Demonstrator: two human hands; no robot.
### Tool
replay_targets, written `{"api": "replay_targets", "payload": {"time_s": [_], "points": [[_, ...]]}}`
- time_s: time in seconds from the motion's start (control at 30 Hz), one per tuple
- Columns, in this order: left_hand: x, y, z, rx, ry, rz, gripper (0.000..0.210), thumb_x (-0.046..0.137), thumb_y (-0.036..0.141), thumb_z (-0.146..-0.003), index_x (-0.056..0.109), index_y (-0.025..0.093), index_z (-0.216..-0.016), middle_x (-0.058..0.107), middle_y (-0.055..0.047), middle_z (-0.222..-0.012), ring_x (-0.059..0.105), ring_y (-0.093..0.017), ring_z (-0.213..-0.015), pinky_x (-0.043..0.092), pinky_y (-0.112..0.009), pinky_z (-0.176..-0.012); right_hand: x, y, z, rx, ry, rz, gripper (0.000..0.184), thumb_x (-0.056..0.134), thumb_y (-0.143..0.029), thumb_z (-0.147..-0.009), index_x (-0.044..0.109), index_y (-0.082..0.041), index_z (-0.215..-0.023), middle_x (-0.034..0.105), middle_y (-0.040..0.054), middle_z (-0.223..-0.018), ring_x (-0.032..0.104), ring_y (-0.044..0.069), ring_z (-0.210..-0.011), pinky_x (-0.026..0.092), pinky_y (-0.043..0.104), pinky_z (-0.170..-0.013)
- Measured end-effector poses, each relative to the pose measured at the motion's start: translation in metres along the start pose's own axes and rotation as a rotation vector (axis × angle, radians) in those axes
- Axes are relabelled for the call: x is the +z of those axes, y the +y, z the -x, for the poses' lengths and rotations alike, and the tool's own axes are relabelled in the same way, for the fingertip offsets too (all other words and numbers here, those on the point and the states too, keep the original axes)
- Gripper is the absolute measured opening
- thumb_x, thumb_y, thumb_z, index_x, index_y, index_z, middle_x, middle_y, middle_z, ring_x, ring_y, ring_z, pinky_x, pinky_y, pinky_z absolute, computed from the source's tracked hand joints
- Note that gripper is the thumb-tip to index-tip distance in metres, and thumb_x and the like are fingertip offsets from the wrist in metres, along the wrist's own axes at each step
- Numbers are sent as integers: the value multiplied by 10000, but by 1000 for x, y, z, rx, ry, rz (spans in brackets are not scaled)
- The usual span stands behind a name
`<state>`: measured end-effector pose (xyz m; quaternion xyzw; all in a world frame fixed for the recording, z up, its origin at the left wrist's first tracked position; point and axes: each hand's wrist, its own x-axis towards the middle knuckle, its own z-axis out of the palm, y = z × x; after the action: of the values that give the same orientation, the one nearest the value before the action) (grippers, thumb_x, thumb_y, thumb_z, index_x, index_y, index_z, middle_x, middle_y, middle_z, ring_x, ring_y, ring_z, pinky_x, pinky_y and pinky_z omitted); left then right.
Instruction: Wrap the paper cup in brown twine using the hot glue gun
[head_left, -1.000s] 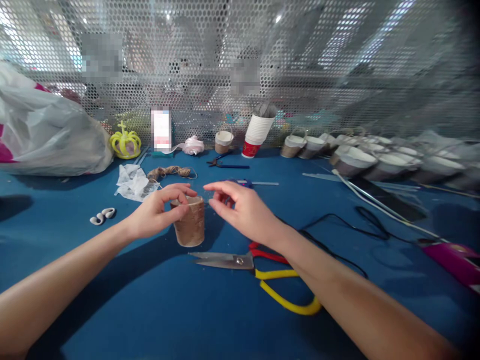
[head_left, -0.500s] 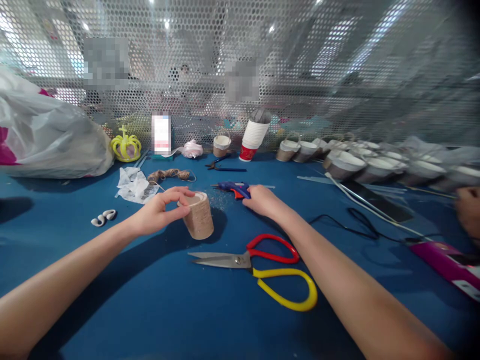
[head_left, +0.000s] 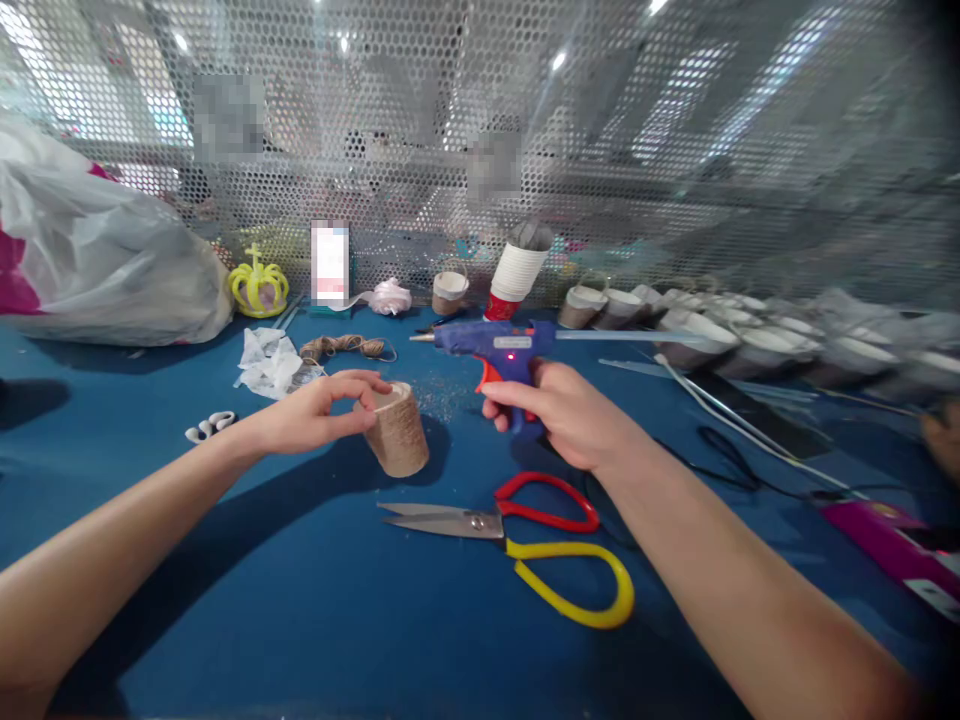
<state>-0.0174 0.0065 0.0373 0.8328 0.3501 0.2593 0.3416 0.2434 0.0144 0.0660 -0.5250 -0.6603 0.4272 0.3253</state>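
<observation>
My left hand (head_left: 319, 412) grips the rim of a twine-wrapped paper cup (head_left: 401, 435), which tilts slightly over the blue table. Its fingers are closed on the rim, with some tips hidden inside the cup. My right hand (head_left: 555, 410) holds a blue hot glue gun (head_left: 499, 343) by its handle, raised above the table. A finger lies by the orange trigger, a red light glows on the body, and a clear glue stick (head_left: 615, 336) sticks out of its back. The nozzle points left, beyond the cup. Large scissors (head_left: 487, 525) with red and yellow handles lie in front.
A twine bundle (head_left: 341, 347) and crumpled white material (head_left: 268, 362) lie at left. Behind stand a yellow crown-like ornament (head_left: 259, 290), a phone (head_left: 330, 265) and stacked paper cups (head_left: 517, 275). Several wrapped cups (head_left: 697, 340), a purple power strip (head_left: 892, 540) and another person's hand (head_left: 941, 440) are at right.
My right hand has lifted the glue gun off the table and turned it level, its trigger finger now forward. The red light shows now. My left hand stays on the cup.
</observation>
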Motion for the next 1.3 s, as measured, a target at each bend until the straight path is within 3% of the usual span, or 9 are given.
{"api": "replay_targets", "payload": {"time_s": [0.13, 0.3, 0.53, 0.83, 0.97, 1.1, 1.3], "points": [[1, -3, 0, -10, 29, 16, 217, 487, 348, -836, 544, 156, -751, 569, -124, -1193, 422, -256, -1221, 317, -413, -1014, 8, -2, 26, -94, -49, -15, 125, 534, -263, -766, 587, -150, -769, 564, -6, -548, 513, 95, -451, 435, 223, -442], [3, -5, -1, -37, 53, 49, 226, 482, 351, -835, 531, 151, -742, 559, -140, -1197, 426, -268, -1215, 309, -430, -1010, 10, -2, 41, -97, -113, 107, 175, 513, -301, -791, 589, -163, -867, 524, -32, -517, 512, 103, -453, 478, 235, -474], [4, -6, -2, -41, 61, 95, 217, 480, 340, -836, 510, 153, -731, 558, -141, -1191, 443, -261, -1197, 317, -432, -999, 18, -5, 46, -65, -37, 286, 195, 499, -329, -775, 581, -156, -813, 553, 2, -524, 546, 136, -458, 480, 261, -465], [6, -5, -2, -22, 68, 79, 202, 491, 335, -837, 527, 154, -755, 593, -107, -1119, 432, -233, -1218, 310, -384, -1025, 30, -1, 45, -159, -48, 252, 258, 488, -374, -780, 599, -142, -805, 538, -9, -495, 530, 125, -429, 470, 252, -444], [6, -5, -1, -36, 77, 81, 206, 495, 338, -831, 532, 150, -756, 583, -122, -1139, 440, -242, -1207, 316, -390, -1022, 29, 3, 46, -128, -29, 227, 289, 500, -394, -775, 603, -137, -857, 584, 4, -542, 549, 124, -434, 486, 253, -460], [8, -7, -2, -53, 101, 96, 225, 488, 359, -828, 527, 154, -742, 589, -129, -1130, 450, -259, -1193, 323, -415, -1009, 29, 9, 47, -158, 23, 305, 248, 504, -405, -782, 552, -172, -710, 569, -6, -494, 535, 127, -421, 473, 258, -459], [13, -6, -2, -56, 143, 128, 204, 487, 343, -823, 507, 156, -744, 603, -120, -1072, 491, -243, -1146, 355, -401, -986, 32, 9, 49, -217, 96, 456, 330, 485, -397, -797, 449, -212, -526, 491, -22, -408, 509, 135, -404, 433, 260, -442]]}}
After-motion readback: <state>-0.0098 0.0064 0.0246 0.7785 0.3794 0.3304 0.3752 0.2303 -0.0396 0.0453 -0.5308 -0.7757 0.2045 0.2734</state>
